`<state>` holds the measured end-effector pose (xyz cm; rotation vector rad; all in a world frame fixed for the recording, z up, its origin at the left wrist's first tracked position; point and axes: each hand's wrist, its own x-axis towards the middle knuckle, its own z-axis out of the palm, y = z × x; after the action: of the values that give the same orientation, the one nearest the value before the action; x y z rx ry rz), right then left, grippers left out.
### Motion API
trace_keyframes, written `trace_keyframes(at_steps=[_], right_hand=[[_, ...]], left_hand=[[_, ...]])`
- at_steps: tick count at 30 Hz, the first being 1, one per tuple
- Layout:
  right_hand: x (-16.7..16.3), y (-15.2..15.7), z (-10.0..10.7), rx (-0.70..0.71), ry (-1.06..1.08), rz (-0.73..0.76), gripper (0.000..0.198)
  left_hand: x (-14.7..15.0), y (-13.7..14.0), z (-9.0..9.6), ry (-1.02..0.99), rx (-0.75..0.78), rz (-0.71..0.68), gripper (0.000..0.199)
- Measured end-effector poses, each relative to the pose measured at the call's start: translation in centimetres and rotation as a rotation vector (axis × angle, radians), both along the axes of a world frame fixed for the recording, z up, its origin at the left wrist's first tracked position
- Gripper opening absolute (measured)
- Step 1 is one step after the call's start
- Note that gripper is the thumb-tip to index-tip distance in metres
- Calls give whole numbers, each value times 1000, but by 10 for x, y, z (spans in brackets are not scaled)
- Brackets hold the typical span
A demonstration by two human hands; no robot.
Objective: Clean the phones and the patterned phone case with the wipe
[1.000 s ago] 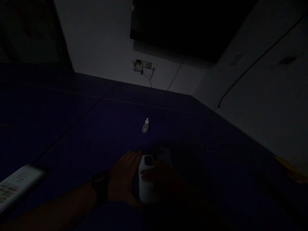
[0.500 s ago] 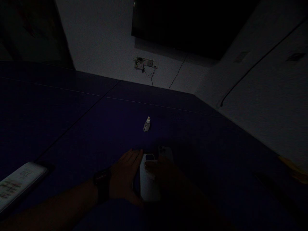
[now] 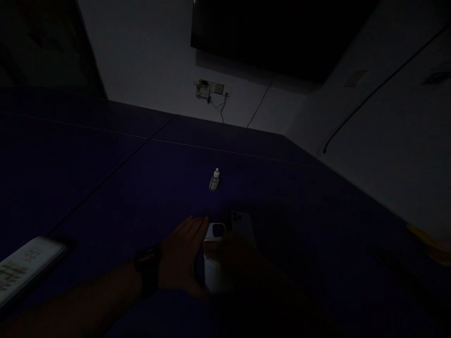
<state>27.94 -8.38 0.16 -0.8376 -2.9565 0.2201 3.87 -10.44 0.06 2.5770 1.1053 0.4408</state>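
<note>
A pale phone case (image 3: 213, 272) with a dark camera cutout lies on a dark blue surface (image 3: 169, 183). My left hand (image 3: 181, 256), a dark watch on its wrist, spans the case's left side. Its fingertips reach the top corner and its thumb the bottom, holding the case. Over the case's right side lies my right hand (image 3: 234, 253), one finger stretched across the case below the cutout. Deep shadow hides its other fingers and anything they may hold. Partly behind that hand is a grey phone (image 3: 243, 225) with several camera lenses.
Beyond my hands stands a small dropper bottle (image 3: 214, 180) with a white cap. A white oblong thing with printing (image 3: 26, 265) lies at left. Sockets with cables (image 3: 211, 89) sit on the wall under a large dark screen (image 3: 275, 37). Something yellowish (image 3: 426, 239) is at far right.
My right hand's finger has slid left across the phone case, to its left edge. My left hand keeps its place at the case. The view has shifted slightly.
</note>
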Motion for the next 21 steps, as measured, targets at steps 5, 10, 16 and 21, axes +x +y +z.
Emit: trace_keyframes(at_steps=[5, 10, 16, 21], right_hand=[[8, -6, 14, -6, 27, -48, 30], [-11, -7, 18, 53, -38, -27, 28], [9, -13, 31, 100, -34, -87, 27], [9, -13, 21, 147, -78, -207, 33]], left_hand=[[0, 0, 1, -44, 32, -10, 149], [1, 0, 2, -55, 23, 0, 149], [1, 0, 3, -27, -15, 2, 148], [1, 0, 3, -42, -33, -6, 146]])
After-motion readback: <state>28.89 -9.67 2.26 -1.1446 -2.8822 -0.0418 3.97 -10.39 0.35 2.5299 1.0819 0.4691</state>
